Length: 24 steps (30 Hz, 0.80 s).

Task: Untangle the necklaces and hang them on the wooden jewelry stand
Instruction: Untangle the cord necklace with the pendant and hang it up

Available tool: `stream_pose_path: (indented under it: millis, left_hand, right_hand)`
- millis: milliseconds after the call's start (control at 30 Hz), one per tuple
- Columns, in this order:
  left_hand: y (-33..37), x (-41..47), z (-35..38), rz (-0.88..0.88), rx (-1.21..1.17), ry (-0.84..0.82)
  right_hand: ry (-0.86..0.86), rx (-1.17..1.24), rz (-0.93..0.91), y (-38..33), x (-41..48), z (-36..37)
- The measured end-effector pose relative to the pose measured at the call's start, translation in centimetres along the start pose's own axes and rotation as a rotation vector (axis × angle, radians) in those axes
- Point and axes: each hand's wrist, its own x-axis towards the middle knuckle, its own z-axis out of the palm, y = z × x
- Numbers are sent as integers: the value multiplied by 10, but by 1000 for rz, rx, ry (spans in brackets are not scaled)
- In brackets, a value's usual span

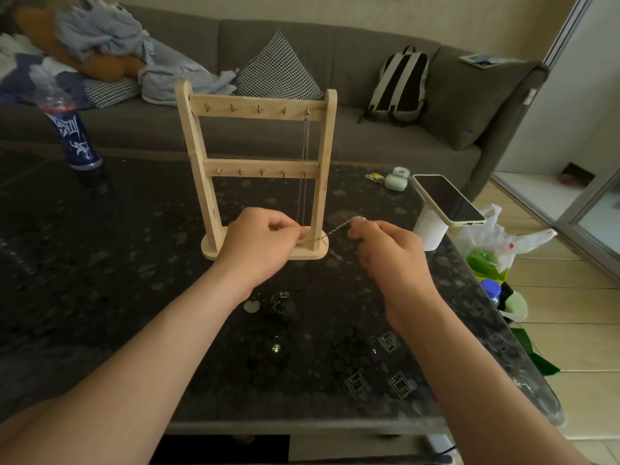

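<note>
A wooden jewelry stand [258, 109] with two hook rails stands upright on the dark table. One silver necklace [304, 156] hangs from the top rail's rightmost hook, reaching down near the base. A second thin silver chain [332, 231] is stretched between my hands just in front of the stand's base. My left hand [265, 245] pinches its left end, my right hand [389, 250] pinches its right end. A small dark tangle of jewelry [276, 303] lies on the table below my left wrist.
The dark speckled table [100, 297] carries a blue bottle [75, 135] at far left, a phone [448, 199] on a white holder, and a small green case [396, 178] at right. A grey sofa with a backpack [401, 85] is behind. A plastic bag [496, 243] sits off the table's right edge.
</note>
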Motion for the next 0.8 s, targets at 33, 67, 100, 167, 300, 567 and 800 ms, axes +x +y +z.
stream_pose_path:
  millis: [33, 67, 100, 167, 300, 567, 800]
  left_hand:
    - [-1, 1, 0, -12, 7, -3]
    - [-2, 2, 0, -41, -2, -9]
    - [-1, 1, -1, -83, -24, -14]
    - [1, -1, -2, -152, -66, -26]
    - [0, -3, 0, -41, 44, -94]
    - [11, -8, 3, 83, -161, -369]
    - [8, -9, 3, 146, -178, -421]
  right_hand:
    - [-11, 51, 19, 0, 0, -1]
    - [-20, 104, 29, -1, 0, -1]
    - [-23, 137, 28, -1, 0, -2]
    - [-29, 129, -5, -2, 1, -3]
    - [-123, 61, -100, -5, 1, -2]
    - [-190, -89, -169, -2, 3, 1]
    - [-223, -95, -136, -7, 2, -5]
